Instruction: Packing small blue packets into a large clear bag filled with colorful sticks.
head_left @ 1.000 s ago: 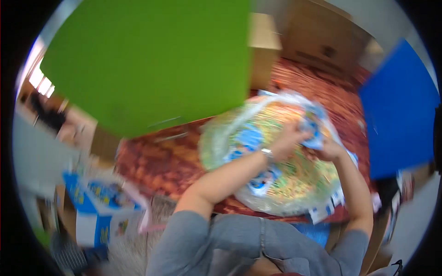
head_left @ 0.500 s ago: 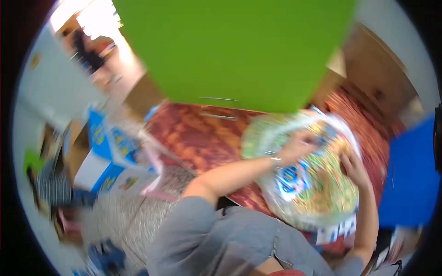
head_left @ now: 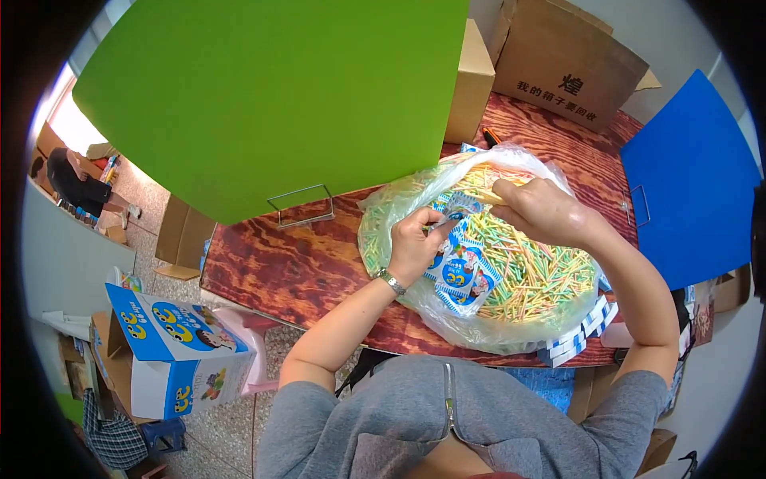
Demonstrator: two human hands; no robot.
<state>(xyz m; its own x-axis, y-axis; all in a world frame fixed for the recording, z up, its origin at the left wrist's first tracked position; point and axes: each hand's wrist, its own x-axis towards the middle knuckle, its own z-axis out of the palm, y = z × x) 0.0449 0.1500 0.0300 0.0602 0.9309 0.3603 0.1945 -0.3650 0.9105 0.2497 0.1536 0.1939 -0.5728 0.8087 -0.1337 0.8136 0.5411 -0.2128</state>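
A big clear plastic bag (head_left: 511, 339) lies wide open on the table, full of thin pastel sticks (head_left: 527, 279) in green, yellow and pink. My left hand (head_left: 413, 246) is closed on a small blue-and-white packet (head_left: 456, 214) above the left part of the bag. My right hand (head_left: 550, 209) pinches several yellowish sticks (head_left: 479, 193), with their tips pointing toward that packet. Its fingers hide part of the bundle. Below my left hand, several blue-and-white packets (head_left: 463, 275) lie in a heap on top of the sticks.
A green panel (head_left: 279, 104) stands at the back left and a blue panel (head_left: 694, 184) at the right of the red-patterned table (head_left: 271, 263). Cardboard boxes (head_left: 558, 64) stand behind. An open blue-and-white carton (head_left: 183, 351) is at the left. Another person (head_left: 76, 180) is at the far left.
My view has turned and is sharper now. My right hand has come from the bag's right side toward my left hand, and sticks now show in its fingers.
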